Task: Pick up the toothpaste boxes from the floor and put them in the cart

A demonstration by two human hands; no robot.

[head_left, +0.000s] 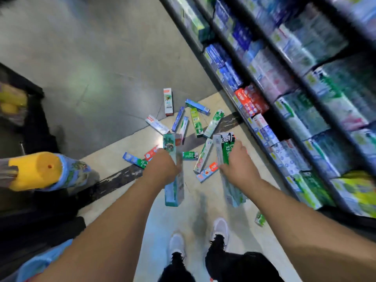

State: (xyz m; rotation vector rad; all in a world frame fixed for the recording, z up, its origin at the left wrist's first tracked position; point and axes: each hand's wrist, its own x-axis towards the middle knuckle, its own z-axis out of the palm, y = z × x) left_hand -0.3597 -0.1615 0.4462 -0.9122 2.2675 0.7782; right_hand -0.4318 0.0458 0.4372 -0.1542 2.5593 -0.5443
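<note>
Several toothpaste boxes (196, 121) lie scattered on the floor ahead of my feet, in green, blue, red and white. My left hand (162, 166) grips a bundle of teal boxes (174, 192) held above the floor. My right hand (237, 159) grips another bundle of green and white boxes (225, 147). The cart (30, 123) stands at the left, dark-framed, with a yellow handle end (38, 169) near me. One small green box (260, 219) lies by my right foot.
A tall shelf (284, 88) packed with toothpaste boxes runs along the right side. Yellow items (12, 100) sit in the cart at far left. My two shoes (219, 228) stand on pale tile below. Grey floor stretches ahead at upper left.
</note>
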